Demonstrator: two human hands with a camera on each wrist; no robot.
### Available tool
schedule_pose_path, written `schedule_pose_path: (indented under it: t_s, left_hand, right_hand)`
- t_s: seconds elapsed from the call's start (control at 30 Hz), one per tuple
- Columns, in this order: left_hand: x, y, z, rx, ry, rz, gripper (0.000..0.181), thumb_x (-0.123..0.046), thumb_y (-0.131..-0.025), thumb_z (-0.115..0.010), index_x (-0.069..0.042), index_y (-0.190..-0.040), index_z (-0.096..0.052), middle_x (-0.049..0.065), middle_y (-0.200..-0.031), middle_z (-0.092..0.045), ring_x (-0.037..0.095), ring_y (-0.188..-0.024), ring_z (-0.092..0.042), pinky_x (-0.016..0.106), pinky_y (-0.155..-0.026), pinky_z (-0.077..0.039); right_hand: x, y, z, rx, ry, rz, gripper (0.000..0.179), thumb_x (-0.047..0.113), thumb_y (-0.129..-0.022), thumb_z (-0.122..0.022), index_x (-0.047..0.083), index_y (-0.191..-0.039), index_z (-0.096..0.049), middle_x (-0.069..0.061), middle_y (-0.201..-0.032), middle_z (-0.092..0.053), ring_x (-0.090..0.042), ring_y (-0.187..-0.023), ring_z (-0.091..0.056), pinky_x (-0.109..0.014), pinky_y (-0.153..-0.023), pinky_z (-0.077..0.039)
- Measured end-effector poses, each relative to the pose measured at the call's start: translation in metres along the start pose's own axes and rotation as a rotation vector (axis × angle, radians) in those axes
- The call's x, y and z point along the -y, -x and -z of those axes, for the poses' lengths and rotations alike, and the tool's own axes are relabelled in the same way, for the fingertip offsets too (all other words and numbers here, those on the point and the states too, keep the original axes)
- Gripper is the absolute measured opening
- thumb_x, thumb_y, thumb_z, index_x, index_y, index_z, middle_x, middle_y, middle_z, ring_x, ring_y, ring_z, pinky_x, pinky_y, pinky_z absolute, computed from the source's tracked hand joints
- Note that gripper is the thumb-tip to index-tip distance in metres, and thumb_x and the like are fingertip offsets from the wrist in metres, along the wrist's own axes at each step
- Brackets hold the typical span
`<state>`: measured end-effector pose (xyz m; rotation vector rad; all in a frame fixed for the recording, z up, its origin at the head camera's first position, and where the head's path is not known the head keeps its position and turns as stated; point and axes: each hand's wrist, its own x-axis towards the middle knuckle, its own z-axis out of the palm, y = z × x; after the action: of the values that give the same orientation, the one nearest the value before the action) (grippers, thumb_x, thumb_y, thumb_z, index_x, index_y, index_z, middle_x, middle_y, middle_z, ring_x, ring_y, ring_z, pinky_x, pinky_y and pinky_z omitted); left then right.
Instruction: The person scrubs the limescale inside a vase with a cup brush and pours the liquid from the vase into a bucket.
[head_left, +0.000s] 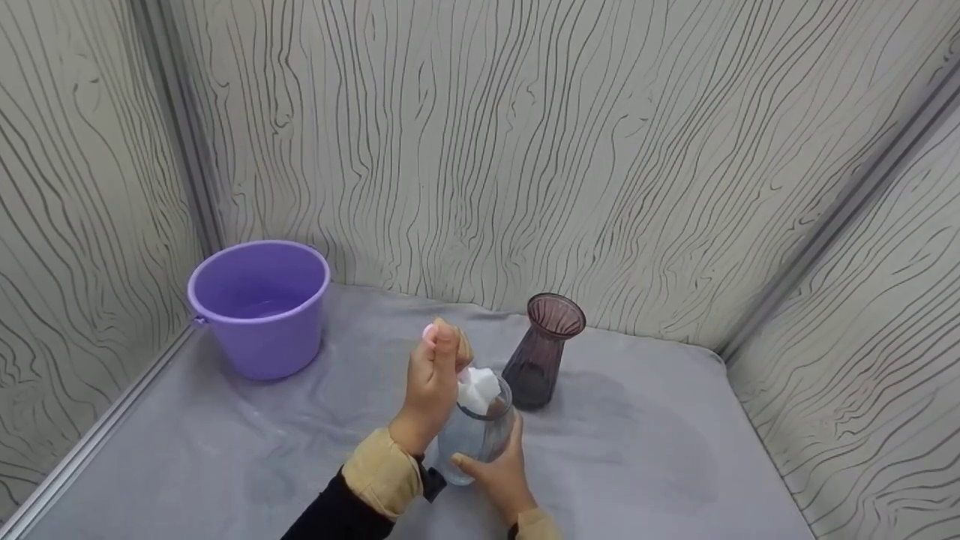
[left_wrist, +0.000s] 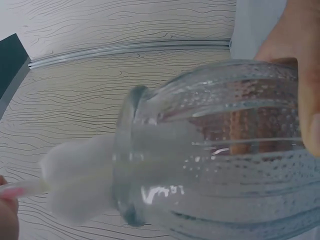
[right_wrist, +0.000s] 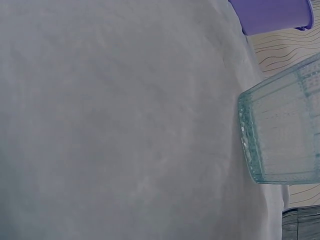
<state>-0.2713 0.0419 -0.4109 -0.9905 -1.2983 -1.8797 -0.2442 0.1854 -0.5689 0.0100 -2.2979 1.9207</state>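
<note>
My left hand (head_left: 435, 375) grips the thin handle of a white sponge brush (head_left: 478, 390), and a pink end of the handle shows above the fist. In the left wrist view the sponge head (left_wrist: 77, 180) is partly inside the mouth of a clear ribbed glass jar (left_wrist: 225, 165), which has droplets on its wall. My right hand (head_left: 501, 476) holds this jar around its side, thumb toward the front. The right wrist view shows the lower part of the jar (right_wrist: 282, 130); whether its base rests on the cloth I cannot tell.
A purple glass vase (head_left: 544, 352) with a flared rim stands just behind and right of the jar. At the back left is a purple bucket (head_left: 266, 345). Grey cloth (head_left: 637, 450) covers the table, with wood-grain patterned panels (head_left: 450, 150) around it.
</note>
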Motion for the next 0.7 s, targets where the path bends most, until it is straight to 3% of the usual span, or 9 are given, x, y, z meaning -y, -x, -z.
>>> schedule_pose_path:
  t_s: [0.27,0.43,0.7]
  left_hand:
    - [0.01,0.005,-0.006,0.069,-0.164,0.083,0.037,-0.018,-0.112,-0.037,0.0,-0.079,-0.039,0.009,-0.065,-0.034,0.008,-0.059,-0.031,0.025,-0.053,-0.026]
    - [0.016,0.01,-0.008,0.091,-0.215,0.162,0.032,-0.008,-0.109,-0.039,-0.002,-0.078,-0.039,0.008,-0.063,-0.035,0.002,-0.06,-0.031,0.02,-0.056,-0.028]
    - [0.022,0.017,-0.01,0.167,-0.29,0.278,0.03,-0.001,-0.105,-0.045,-0.008,-0.077,-0.039,-0.011,-0.068,-0.032,0.0,-0.059,-0.026,0.018,-0.056,-0.027]
  right_hand:
    - [0.002,-0.001,-0.001,-0.005,-0.013,-0.062,0.125,0.013,-0.068,-0.094,0.002,-0.158,-0.009,-0.03,-0.161,-0.019,-0.047,-0.149,-0.018,-0.067,-0.117,-0.014]
    - [0.001,-0.002,-0.001,-0.002,0.002,-0.093,0.128,0.022,-0.068,-0.094,0.002,-0.159,-0.006,-0.03,-0.162,-0.017,-0.048,-0.149,-0.017,-0.067,-0.117,-0.015]
    - [0.0,-0.001,0.0,-0.008,0.019,-0.031,0.124,0.021,-0.069,-0.093,0.0,-0.158,-0.009,-0.031,-0.161,-0.019,-0.048,-0.148,-0.019,-0.066,-0.117,-0.018]
